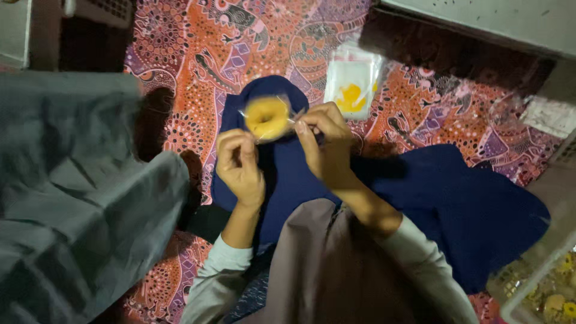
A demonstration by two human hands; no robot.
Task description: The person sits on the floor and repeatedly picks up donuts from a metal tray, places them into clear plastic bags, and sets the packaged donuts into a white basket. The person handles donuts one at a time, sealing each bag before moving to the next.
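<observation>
A yellow ring-shaped piece in a clear plastic wrapper (267,117) is held up between both hands over a dark blue cloth (456,204). My left hand (240,165) pinches the wrapper's lower left edge. My right hand (322,139) pinches its right edge, fingers closed on the plastic. The ring itself is blurred. Both forearms, in pale grey sleeves, rise from the bottom of the view.
A stack of clear plastic bags (353,81) with yellow pieces inside lies on the patterned orange-purple mat (198,78) beyond the hands. Grey fabric (78,198) fills the left side. A white mesh basket (540,282) holding yellow pieces sits at the lower right.
</observation>
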